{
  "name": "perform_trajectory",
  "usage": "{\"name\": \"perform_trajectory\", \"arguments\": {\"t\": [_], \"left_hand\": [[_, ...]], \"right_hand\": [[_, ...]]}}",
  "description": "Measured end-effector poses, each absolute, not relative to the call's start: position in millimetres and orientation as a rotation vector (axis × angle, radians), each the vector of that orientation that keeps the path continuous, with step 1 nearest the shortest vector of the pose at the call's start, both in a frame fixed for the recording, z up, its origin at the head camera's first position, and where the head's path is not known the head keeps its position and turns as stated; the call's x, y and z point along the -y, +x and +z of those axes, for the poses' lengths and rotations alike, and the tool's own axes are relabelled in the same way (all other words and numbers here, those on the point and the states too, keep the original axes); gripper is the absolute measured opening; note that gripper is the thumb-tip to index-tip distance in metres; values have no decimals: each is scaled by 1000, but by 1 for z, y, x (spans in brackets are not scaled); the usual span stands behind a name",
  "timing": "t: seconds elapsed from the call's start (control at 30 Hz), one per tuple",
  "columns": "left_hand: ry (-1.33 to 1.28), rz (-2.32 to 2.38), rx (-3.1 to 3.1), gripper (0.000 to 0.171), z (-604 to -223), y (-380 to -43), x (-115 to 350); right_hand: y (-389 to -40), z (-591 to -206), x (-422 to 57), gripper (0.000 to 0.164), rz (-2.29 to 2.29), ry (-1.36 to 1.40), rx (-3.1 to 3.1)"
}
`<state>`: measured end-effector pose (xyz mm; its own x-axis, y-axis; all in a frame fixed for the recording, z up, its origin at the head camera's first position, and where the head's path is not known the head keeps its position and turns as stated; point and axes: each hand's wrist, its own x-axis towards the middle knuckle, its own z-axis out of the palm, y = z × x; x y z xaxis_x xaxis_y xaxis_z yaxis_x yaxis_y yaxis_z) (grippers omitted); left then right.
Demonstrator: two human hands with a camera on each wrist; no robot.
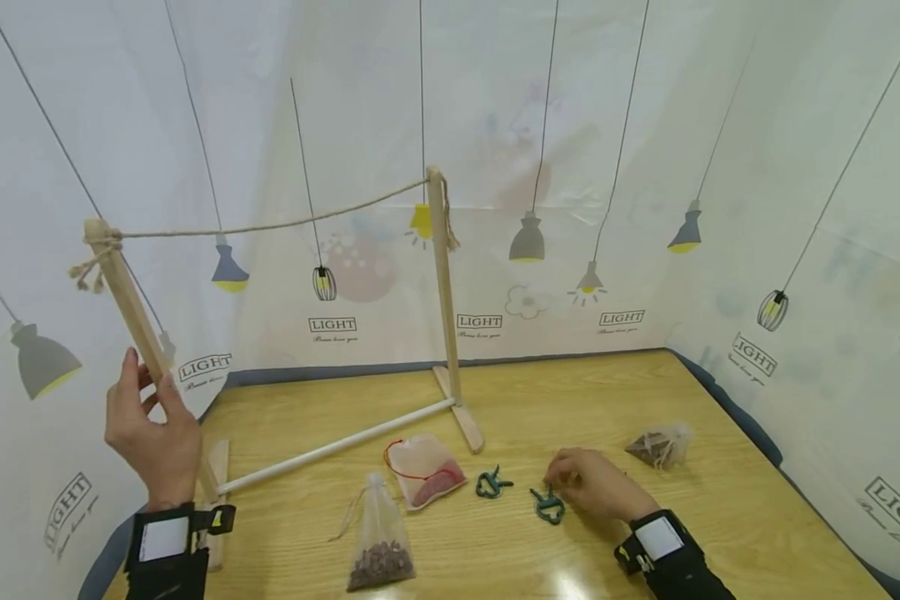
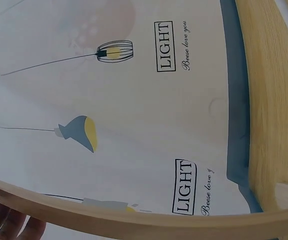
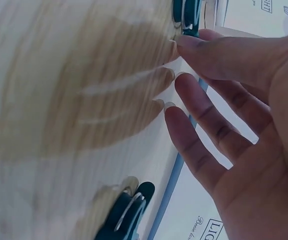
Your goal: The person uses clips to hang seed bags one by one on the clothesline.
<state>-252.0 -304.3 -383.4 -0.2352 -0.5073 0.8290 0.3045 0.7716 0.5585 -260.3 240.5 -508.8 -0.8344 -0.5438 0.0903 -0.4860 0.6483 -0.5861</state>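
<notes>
My left hand grips the left wooden post of a stand, thumb on one side and fingers on the other. In the left wrist view the post crosses the bottom. A twine is tied between this post and the right post. Low over the table, my right hand has thumb and index fingertips pinching the end of a dark green plastic clip; its other fingers are spread. A second green clip lies to its left. Both clips appear in the right wrist view, one at the fingertips.
A white rod joins the stand's wooden feet. Left of the clips lie a mesh pouch with red cord and a sheer pouch of dark bits. Another small pouch sits right of my right hand. A printed curtain surrounds the table.
</notes>
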Motion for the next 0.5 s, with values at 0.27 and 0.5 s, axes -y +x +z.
{"name": "perform_trajectory", "arguments": {"t": [0.27, 0.5], "left_hand": [[151, -746, 1671, 39, -378, -248, 300], [133, -740, 1670, 39, -384, -251, 305]], "right_hand": [[-261, -515, -241, 17, -942, -775, -2771], [-261, -518, -241, 16, -976, -775, -2753]]}}
